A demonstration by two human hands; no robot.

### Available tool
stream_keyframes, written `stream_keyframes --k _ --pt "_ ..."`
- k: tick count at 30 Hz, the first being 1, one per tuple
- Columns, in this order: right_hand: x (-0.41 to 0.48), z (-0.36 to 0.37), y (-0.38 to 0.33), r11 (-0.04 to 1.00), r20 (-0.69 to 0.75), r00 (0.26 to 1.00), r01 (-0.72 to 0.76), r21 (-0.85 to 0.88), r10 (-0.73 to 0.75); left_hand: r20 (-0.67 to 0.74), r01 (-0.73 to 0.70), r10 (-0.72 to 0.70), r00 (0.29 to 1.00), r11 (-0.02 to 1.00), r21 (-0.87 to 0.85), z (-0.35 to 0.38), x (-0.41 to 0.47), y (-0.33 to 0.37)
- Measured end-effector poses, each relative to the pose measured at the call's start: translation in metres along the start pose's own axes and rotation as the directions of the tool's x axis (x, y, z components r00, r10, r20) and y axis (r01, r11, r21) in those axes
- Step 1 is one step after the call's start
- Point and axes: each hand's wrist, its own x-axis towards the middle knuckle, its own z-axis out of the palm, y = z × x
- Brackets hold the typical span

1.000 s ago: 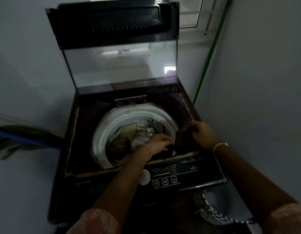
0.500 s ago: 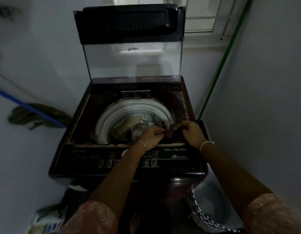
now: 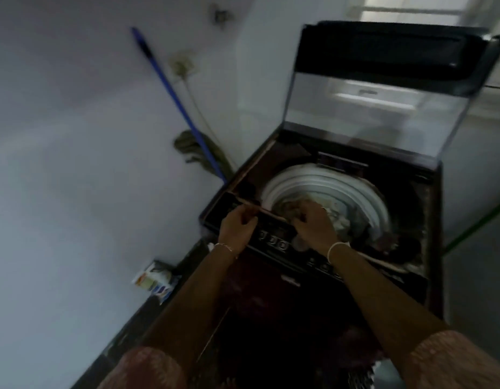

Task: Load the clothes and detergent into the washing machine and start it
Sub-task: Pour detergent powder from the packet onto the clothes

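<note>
The dark top-loading washing machine stands on the right with its glass lid raised. Mixed clothes lie inside the white drum, and a dark garment sits on the opening's front right rim. My right hand is at the drum's front edge, fingers curled into the clothes. Over the left corner of the control panel, my left hand has its fingers curled with nothing visible in them. A detergent box sits on the floor by the left wall. The view is blurred.
A blue-handled mop leans on the left wall, its head behind the machine. A wall socket with a cable is above it. A green hose runs along the right wall. A patterned basket is at my feet.
The view has swung left, bringing the floor and detergent box into sight. Both hands let go of the dark cloth; my left hand moved to the panel's left corner, my right hand into the drum.
</note>
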Motion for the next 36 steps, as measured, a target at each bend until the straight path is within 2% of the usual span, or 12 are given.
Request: stream_keyframes --k 3,6,9,11,16,21,26,36 --pt "0.019 0.042 -0.045 0.986 0.039 0.985 0.164 0.032 -0.165 -0.127 0.094 -0.096 0.987 0.995 -0.020 -0.053 -0.006 -0.033" --pt "0.035 0.085 -0.099 0.949 0.065 0.947 0.313 0.041 -0.315 -0.285 0.201 -0.195 0.938 0.979 -0.008 -0.104 -0.014 -0.069" --pt "0.047 0.135 -0.149 0.885 0.109 0.878 0.460 0.077 -0.466 -0.334 0.314 -0.308 0.891 0.949 -0.037 -0.154 -0.026 -0.108" --pt "0.051 0.170 -0.176 0.859 0.161 0.843 0.503 0.098 -0.512 -0.354 0.381 -0.366 0.861 0.924 -0.030 -0.184 -0.033 -0.133" --pt "0.062 0.258 -0.206 0.887 0.300 0.836 0.446 0.120 -0.460 -0.380 0.486 -0.434 0.817 0.873 0.049 -0.241 -0.031 -0.193" --pt "0.073 0.342 -0.191 0.934 0.440 0.830 0.353 0.060 -0.342 -0.376 0.570 -0.512 0.772 0.820 0.054 -0.266 -0.017 -0.261" --pt "0.095 0.417 -0.167 0.942 0.576 0.774 0.334 -0.015 -0.265 -0.343 0.653 -0.599 0.723 0.755 0.060 -0.273 -0.002 -0.326" --pt "0.168 0.615 -0.083 0.930 0.703 0.686 0.354 -0.101 -0.185 -0.290 0.751 -0.711 0.640 0.659 0.043 -0.238 0.107 -0.508"
